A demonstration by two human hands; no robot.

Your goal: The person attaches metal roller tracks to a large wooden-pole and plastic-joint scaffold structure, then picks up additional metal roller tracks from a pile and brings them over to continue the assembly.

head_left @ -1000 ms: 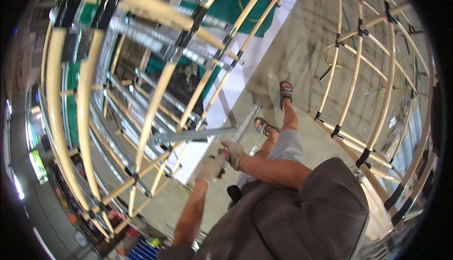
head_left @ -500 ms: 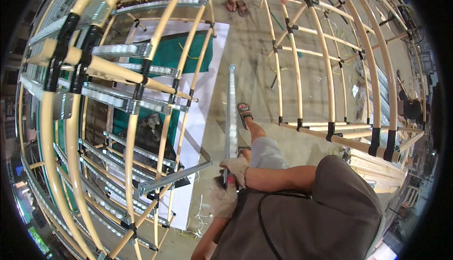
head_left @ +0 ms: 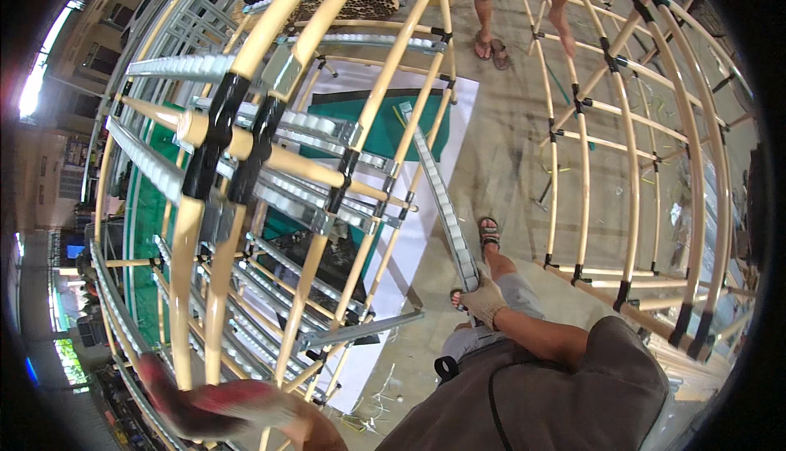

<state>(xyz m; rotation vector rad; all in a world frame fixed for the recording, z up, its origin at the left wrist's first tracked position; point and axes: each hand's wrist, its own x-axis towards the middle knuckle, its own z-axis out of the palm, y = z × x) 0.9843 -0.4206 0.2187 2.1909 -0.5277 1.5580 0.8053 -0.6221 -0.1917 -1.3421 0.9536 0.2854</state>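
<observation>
My right hand [head_left: 485, 302], in a pale knit glove, is closed around the near end of a long roller track [head_left: 440, 189], a metal channel with a row of white rollers. The track slants away to the far left, its far end over a green sheet. At the lower left, my left hand [head_left: 217, 406], in a red and greyish glove, reaches out beside the cream upright pipes [head_left: 184, 295] of a rack. Motion smears its fingers, so their grip is unclear. Several roller tracks [head_left: 303, 127] sit across this rack, with black joints [head_left: 217, 135] at the pipe crossings.
A short metal rail [head_left: 360, 330] juts from the rack toward me. Another cream pipe frame [head_left: 583, 164] stands on the right. White sheeting [head_left: 463, 115] and a green sheet [head_left: 426, 131] lie beneath the left rack. Another person's legs [head_left: 485, 17] show at the far side.
My left hand has come away from the track and swung left to the rack pipes. The right hand still grips the track, which now tilts leftward. The view has shifted left.
</observation>
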